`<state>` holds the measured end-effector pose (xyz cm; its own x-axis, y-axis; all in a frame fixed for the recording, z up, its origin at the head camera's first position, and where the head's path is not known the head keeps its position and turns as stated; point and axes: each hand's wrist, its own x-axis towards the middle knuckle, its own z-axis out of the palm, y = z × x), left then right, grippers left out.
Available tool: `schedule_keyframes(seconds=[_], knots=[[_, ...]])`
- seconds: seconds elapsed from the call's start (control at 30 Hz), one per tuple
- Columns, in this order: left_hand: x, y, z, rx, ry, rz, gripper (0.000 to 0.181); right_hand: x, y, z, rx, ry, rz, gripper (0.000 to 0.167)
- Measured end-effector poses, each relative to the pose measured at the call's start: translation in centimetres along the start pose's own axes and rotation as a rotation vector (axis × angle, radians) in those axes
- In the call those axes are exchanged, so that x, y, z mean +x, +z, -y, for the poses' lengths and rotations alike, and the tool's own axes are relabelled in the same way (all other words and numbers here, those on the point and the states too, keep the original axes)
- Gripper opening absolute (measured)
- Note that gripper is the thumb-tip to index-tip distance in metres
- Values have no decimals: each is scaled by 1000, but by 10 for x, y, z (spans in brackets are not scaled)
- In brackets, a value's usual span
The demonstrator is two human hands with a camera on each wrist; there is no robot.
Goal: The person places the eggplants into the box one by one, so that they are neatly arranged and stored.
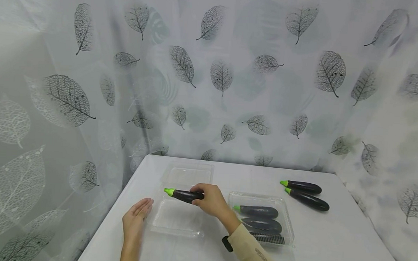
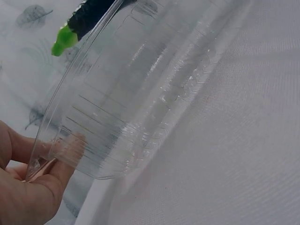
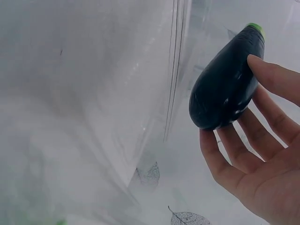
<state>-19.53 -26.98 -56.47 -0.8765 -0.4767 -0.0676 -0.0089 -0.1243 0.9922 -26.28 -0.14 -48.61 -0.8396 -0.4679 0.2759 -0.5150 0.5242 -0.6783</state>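
Observation:
The right hand [image 1: 211,200] pinches a dark eggplant with a green stem [image 1: 183,195] above an open clear plastic box [image 1: 177,216]; the stem points left. In the right wrist view thumb and fingers hold the eggplant [image 3: 227,79] near its thick end. The left hand [image 1: 135,220] is at the box's left side, fingers fairly straight. In the left wrist view the left hand [image 2: 37,178] touches the corner of the clear box [image 2: 117,103], some fingers seen through the plastic. The green stem [image 2: 64,40] shows above the box's rim.
A second clear box [image 1: 289,223] to the right holds several eggplants [image 1: 261,212]. Two more eggplants [image 1: 302,186] lie on the white table [image 1: 344,245] at the back right. The first box's clear lid [image 1: 189,174] lies behind it. A leaf-patterned curtain [image 1: 231,108] surrounds the table.

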Motion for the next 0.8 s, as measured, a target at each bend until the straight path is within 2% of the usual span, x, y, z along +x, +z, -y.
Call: schedule_keyframes(seconds=[0.3, 0.47, 0.8], knots=[[0, 1, 1, 6, 14, -1, 39, 9, 14, -4, -45, 1, 13, 31], [-1, 0, 1, 16, 28, 8, 39, 11, 23, -8, -83, 37, 30, 32], [-2, -1, 0, 8, 29, 16, 39, 12, 38, -12, -153, 55, 6, 31]])
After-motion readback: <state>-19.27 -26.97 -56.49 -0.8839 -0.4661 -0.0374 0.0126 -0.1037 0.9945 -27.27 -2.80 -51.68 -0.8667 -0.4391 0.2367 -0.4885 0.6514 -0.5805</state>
